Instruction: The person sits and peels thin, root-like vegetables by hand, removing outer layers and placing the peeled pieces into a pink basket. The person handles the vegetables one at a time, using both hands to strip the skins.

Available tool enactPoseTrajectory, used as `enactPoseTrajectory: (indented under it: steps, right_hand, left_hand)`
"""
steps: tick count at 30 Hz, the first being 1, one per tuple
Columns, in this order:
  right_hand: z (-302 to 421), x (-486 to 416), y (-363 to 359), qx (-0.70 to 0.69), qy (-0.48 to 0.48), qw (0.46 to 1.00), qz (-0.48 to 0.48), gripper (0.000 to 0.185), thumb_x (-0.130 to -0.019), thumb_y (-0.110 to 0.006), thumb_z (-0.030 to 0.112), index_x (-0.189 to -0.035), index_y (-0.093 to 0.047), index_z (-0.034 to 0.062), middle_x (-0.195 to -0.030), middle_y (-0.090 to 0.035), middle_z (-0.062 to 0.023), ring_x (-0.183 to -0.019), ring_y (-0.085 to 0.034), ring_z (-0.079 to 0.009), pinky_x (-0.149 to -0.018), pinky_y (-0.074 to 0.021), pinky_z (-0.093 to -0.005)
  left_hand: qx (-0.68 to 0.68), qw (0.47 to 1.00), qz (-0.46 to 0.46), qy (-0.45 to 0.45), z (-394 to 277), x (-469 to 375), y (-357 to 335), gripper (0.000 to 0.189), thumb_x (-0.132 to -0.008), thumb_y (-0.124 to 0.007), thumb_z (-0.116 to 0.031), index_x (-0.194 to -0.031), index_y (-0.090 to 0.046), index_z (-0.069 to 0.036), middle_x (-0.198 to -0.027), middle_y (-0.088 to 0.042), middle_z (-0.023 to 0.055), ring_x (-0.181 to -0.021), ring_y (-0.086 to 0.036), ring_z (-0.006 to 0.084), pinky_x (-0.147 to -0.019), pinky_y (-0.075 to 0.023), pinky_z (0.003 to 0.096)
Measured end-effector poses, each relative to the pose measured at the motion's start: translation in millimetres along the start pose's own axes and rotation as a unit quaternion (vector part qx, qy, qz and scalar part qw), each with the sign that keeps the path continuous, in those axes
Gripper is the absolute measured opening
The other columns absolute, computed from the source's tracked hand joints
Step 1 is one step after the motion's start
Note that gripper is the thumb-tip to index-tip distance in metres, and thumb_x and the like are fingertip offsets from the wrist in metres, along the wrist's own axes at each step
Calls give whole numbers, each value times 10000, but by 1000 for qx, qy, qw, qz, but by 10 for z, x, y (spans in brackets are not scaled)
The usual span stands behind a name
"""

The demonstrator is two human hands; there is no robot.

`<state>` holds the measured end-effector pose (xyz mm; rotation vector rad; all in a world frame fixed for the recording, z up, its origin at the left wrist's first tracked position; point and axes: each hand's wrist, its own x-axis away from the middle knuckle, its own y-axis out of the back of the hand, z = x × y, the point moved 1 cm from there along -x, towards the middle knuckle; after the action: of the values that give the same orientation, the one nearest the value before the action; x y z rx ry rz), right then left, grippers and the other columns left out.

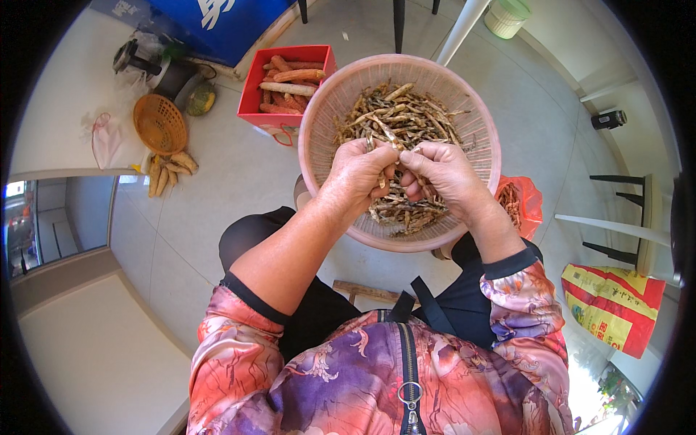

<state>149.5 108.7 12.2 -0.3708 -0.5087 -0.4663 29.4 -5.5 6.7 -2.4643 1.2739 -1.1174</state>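
A round pink plastic basket stands before me, holding a heap of dry, brown bean pods. Over the heap, my left hand grips a few dry pods, their ends sticking out past its fingers. My right hand meets it thumb to thumb, pinching the end of a pod. The curled fingers hide much of what lies between the two hands. Close by the basket's right side sits a red plastic bag with small reddish-brown pieces inside, partly covered by my right forearm.
A red box of corncobs touches the basket's upper left. Farther left are an orange basket, a squash and pale roots. A printed sack lies at right. Furniture legs rise beyond the basket.
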Motion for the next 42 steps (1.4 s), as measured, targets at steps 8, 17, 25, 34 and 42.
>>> enactPoseTrajectory:
  steps: [8, 17, 25, 34, 42]
  right_hand:
    - [-28, -14, 26, -54, -15, 998, 28, 255, -981, -541, 265, -918, -623, 32, -765, -655, -57, -619, -646, -120, -582, -575, -271]
    - [-60, -12, -46, -19, -15, 999, -40, 231, -987, -522, 234, -933, -600, 24, -742, -635, -76, -568, -637, -153, -520, -564, -272]
    - [-58, 6, -108, 53, 35, 993, -100, 252, -978, -510, 197, -895, -591, -27, -740, -629, -114, -576, -656, -186, -484, -554, -282]
    - [-77, -76, -20, 74, 53, 987, -133, 230, -968, -515, 167, -875, -575, -35, -738, -630, -119, -576, -657, -186, -478, -553, -285]
    - [-42, -117, 68, -21, 39, 990, -130, 197, -966, -523, 160, -940, -574, -29, -821, -636, -126, -635, -656, -190, -529, -578, -296]
  left_hand:
    - [-4, 1000, -15, -8, 8, -8, -24, 113, -791, -604, -57, -704, -533, -47, -622, -514, 27, -402, -400, 73, -337, -282, 213]
    - [-25, 999, -26, -12, 64, -42, -16, 116, -825, -634, -84, -776, -538, -43, -610, -516, 21, -411, -418, 80, -338, -285, 215]
    - [-41, 998, -52, -8, 85, -36, -50, 95, -826, -611, -79, -799, -533, -31, -644, -529, 38, -414, -417, 82, -337, -284, 212]
    - [-45, 998, -39, -2, 102, -4, -51, 81, -822, -597, -67, -784, -534, -32, -643, -527, 40, -420, -403, 81, -359, -286, 219]
    - [-49, 998, -42, -11, 81, 43, -83, 72, -825, -602, -71, -837, -536, -43, -643, -527, 27, -429, -400, 71, -374, -279, 207]
